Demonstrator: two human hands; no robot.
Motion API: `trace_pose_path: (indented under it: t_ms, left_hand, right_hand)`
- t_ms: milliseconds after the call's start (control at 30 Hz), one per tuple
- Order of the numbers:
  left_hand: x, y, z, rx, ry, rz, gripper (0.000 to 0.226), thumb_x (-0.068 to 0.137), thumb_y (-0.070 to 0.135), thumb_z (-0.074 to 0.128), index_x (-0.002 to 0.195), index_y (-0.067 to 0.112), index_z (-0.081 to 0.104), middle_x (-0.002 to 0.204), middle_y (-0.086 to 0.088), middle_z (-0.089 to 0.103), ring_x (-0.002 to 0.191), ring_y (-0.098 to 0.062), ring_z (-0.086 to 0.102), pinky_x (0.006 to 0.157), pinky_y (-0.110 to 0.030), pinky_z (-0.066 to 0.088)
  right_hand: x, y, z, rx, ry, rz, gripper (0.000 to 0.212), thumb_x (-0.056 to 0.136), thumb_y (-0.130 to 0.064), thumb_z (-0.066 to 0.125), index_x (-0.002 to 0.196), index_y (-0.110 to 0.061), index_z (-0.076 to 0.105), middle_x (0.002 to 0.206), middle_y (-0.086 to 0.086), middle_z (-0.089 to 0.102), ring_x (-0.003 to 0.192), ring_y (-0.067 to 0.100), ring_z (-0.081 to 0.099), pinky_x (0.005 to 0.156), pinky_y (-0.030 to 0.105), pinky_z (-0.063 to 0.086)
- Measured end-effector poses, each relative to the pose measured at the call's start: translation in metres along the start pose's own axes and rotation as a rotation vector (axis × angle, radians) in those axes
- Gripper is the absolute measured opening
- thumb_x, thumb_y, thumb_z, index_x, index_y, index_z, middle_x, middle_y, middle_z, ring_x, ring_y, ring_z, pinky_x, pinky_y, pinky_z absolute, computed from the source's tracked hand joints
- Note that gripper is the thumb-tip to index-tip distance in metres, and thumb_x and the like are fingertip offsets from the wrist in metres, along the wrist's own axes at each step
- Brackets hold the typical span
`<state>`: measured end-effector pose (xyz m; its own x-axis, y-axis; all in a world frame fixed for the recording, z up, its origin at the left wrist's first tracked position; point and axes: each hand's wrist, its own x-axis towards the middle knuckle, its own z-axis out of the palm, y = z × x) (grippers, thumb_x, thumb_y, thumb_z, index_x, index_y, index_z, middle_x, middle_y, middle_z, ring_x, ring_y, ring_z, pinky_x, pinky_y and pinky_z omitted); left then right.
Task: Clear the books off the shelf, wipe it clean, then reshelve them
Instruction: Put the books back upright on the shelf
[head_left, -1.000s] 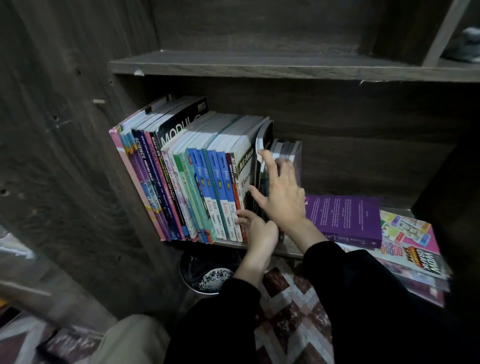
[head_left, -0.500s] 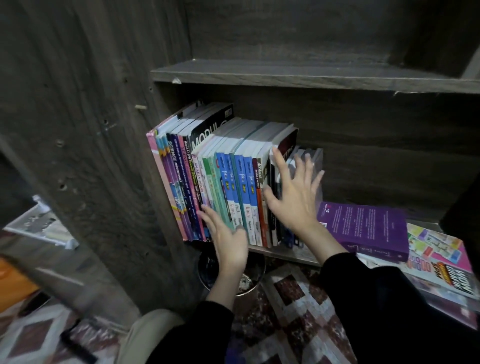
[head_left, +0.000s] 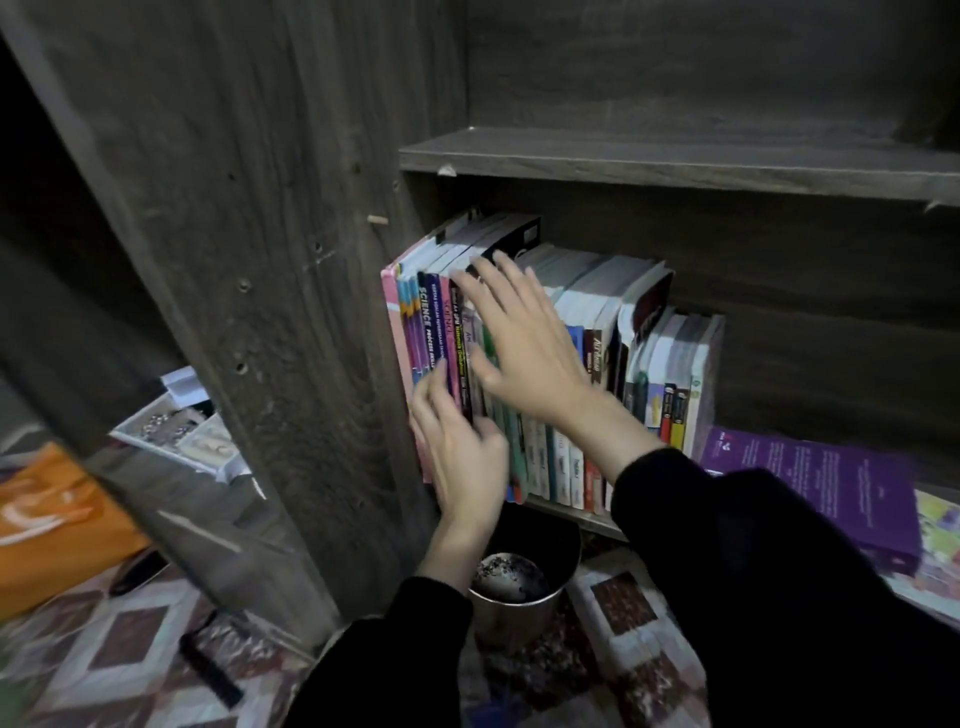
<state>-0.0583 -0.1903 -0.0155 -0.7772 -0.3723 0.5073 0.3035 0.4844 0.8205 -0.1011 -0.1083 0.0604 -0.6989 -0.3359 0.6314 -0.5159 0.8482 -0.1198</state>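
A row of upright books (head_left: 613, 364) stands on the lower shelf (head_left: 571, 512), packed against the cabinet's left wall. My left hand (head_left: 462, 447) lies with straight fingers against the lower spines of the leftmost books. My right hand (head_left: 524, 343) is spread flat over the spines higher up, fingertips near the black book at the top. A purple book (head_left: 821, 483) lies flat to the right on a stack of colourful books (head_left: 935, 540).
The upper shelf (head_left: 675, 161) is bare. A metal bin (head_left: 519, 587) stands on the patterned rug (head_left: 623, 649) below the shelf. The dark wooden side panel (head_left: 270, 260) rises at left, with an orange bag (head_left: 47, 519) and a white tray (head_left: 171, 426) beyond it.
Both hands have slid left along the spines, from the row's right end to its left end. The view has also swung left.
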Motion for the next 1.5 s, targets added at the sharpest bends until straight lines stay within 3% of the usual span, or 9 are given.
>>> trace_pose_path:
  t_ms: [233, 567, 667, 900, 1167, 1267, 1333, 1400, 1500]
  left_hand:
    - [0.041, -0.008, -0.025, 0.122, -0.247, 0.12, 0.082, 0.078, -0.007, 0.04, 0.151, 0.004, 0.002, 0.16, -0.011, 0.002, 0.147, -0.019, 0.0, 0.12, -0.031, 0.002]
    - [0.056, -0.003, -0.016, 0.111, -0.452, -0.014, 0.095, 0.084, -0.003, 0.048, 0.149, 0.017, -0.019, 0.155, 0.001, -0.028, 0.142, -0.01, -0.026, 0.114, -0.036, -0.012]
    - [0.043, -0.006, -0.012, 0.06, -0.466, -0.082, 0.09, 0.085, -0.005, 0.044, 0.15, 0.013, -0.016, 0.156, -0.005, -0.025, 0.145, -0.019, -0.018, 0.119, -0.035, -0.007]
    - [0.0, -0.041, 0.005, -0.167, -0.527, -0.703, 0.087, 0.092, 0.0, 0.045, 0.15, 0.016, -0.017, 0.159, -0.005, -0.016, 0.147, -0.022, -0.001, 0.113, -0.028, 0.01]
    - [0.002, -0.061, 0.019, -0.349, -0.501, -0.767, 0.104, 0.082, -0.002, 0.054, 0.149, 0.028, -0.019, 0.158, -0.002, -0.018, 0.145, -0.025, 0.014, 0.114, -0.046, 0.027]
    - [-0.002, -0.071, 0.018, -0.422, -0.451, -0.754, 0.103, 0.075, 0.0, 0.057, 0.152, 0.033, -0.004, 0.158, 0.0, 0.006, 0.139, -0.025, 0.027, 0.111, -0.048, 0.033]
    - [-0.005, -0.077, 0.021, -0.422, -0.397, -0.806, 0.102, 0.064, 0.009, 0.058, 0.152, 0.026, 0.011, 0.152, -0.009, 0.031, 0.13, -0.031, 0.042, 0.103, -0.045, 0.043]
    - [-0.011, -0.073, 0.022, -0.48, -0.338, -0.966, 0.091, 0.064, 0.009, 0.056, 0.149, 0.012, 0.024, 0.138, -0.023, 0.047, 0.104, -0.035, 0.058, 0.073, -0.033, 0.052]
    - [-0.022, -0.071, 0.022, -0.529, -0.333, -1.095, 0.058, 0.082, -0.011, 0.038, 0.14, -0.002, 0.037, 0.127, -0.025, 0.052, 0.07, -0.018, 0.05, 0.051, -0.018, 0.045]
  right_hand:
    - [0.039, -0.011, 0.01, 0.005, -0.089, 0.04, 0.063, 0.086, -0.024, 0.057, 0.144, -0.014, 0.036, 0.148, 0.004, 0.037, 0.139, 0.024, 0.026, 0.114, 0.045, 0.025]
    - [0.03, -0.018, 0.013, -0.017, -0.078, 0.113, 0.055, 0.095, -0.037, 0.047, 0.147, -0.023, 0.031, 0.152, -0.001, 0.03, 0.144, 0.021, 0.015, 0.114, 0.055, 0.018]
    - [0.029, -0.019, 0.011, 0.009, -0.115, 0.129, 0.061, 0.093, -0.03, 0.051, 0.148, -0.024, 0.026, 0.154, -0.002, 0.025, 0.146, 0.02, 0.01, 0.115, 0.055, 0.016]
    - [0.028, -0.018, 0.012, 0.054, -0.114, 0.139, 0.064, 0.09, -0.022, 0.053, 0.148, -0.024, 0.024, 0.155, -0.002, 0.022, 0.147, 0.019, 0.005, 0.115, 0.056, 0.017]
    - [0.028, -0.02, 0.018, 0.187, -0.059, 0.157, 0.064, 0.087, -0.016, 0.056, 0.146, -0.021, 0.031, 0.154, 0.001, 0.027, 0.147, 0.021, 0.007, 0.118, 0.051, 0.011]
    - [0.009, -0.02, 0.016, 0.265, 0.054, 0.192, 0.066, 0.086, -0.014, 0.055, 0.147, -0.024, 0.033, 0.155, 0.003, 0.029, 0.147, 0.022, 0.008, 0.12, 0.04, 0.003]
    - [-0.024, -0.024, 0.02, 0.294, 0.291, 0.3, 0.057, 0.085, -0.014, 0.051, 0.14, -0.022, 0.043, 0.142, 0.004, 0.045, 0.138, 0.021, 0.029, 0.115, 0.029, 0.019]
    - [-0.068, -0.027, 0.037, 0.389, 0.473, 0.47, 0.038, 0.085, -0.011, 0.048, 0.121, -0.021, 0.057, 0.115, -0.003, 0.055, 0.115, 0.017, 0.047, 0.1, 0.026, 0.037]
    - [-0.118, -0.029, 0.067, 0.661, 0.416, 0.938, 0.031, 0.089, 0.0, 0.049, 0.092, -0.03, 0.057, 0.105, -0.003, 0.06, 0.103, 0.026, 0.057, 0.084, 0.035, 0.045]
